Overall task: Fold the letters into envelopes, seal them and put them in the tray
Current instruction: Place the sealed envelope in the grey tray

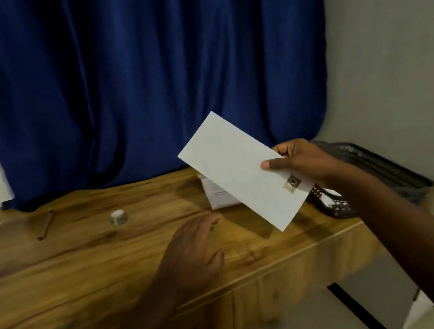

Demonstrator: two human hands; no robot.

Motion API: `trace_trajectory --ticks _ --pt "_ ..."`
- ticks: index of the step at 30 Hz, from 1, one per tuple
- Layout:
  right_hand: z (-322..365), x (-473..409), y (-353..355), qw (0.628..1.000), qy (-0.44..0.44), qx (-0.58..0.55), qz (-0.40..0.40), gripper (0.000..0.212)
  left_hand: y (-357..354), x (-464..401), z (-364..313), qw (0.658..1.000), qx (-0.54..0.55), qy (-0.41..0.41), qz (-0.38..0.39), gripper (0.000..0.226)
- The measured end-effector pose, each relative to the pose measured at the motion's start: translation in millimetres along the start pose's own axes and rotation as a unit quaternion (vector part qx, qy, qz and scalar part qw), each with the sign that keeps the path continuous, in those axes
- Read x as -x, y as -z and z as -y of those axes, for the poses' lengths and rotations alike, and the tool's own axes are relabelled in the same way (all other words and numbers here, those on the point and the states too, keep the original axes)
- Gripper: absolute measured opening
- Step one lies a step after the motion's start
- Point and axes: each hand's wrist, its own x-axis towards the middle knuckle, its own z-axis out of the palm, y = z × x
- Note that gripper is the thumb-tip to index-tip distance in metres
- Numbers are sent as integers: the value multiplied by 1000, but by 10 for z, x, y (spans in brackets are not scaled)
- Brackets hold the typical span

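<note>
While the wooden desk (pixel 90 271) filled the lower frame, I saw the dark mesh tray (pixel 376 163) at right, contents indiscernible. My right hand (pixel 304 161), nearer it, pinched the sealed envelope (pixel 243 171) aloft, long axis slanting upper left to lower right. My left hand (pixel 193 254) hovered relaxed, holding nothing.
</note>
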Motion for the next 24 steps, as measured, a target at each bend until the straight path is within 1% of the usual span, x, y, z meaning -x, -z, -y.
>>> trace_trajectory --ticks 5,7,10,12,15,17,19,21,24 --pt "-334 145 685 991 -43 -12 -130 24 -498 -330 -473 989 44 -58 132 63" --pt "-493 156 958 981 -62 -26 -182 27 -628 -437 -546 982 36 -70 170 62" --pt "-740 132 1276 963 -87 -35 -252 30 -722 -514 -535 981 12 -55 188 68" --pt "-891 89 1396 955 -108 -16 -275 28 -750 -506 -503 981 4 -50 189 70" --pt "-1073 -56 1445 948 -162 24 -271 27 -763 -483 -488 981 0 -50 186 70" --pt "-1155 -162 1417 936 -229 70 -259 34 -767 -478 -482 982 2 -46 183 69" --pt "-1245 -225 1372 924 -290 91 -234 38 -764 -477 -483 983 4 -44 180 69" --pt "-1348 -249 1321 926 -306 98 -200 39 -761 -481 -481 983 7 -44 177 68" --pt "-1521 -275 1258 928 -308 109 -179 41 -760 -487 -485 984 11 -45 172 67"
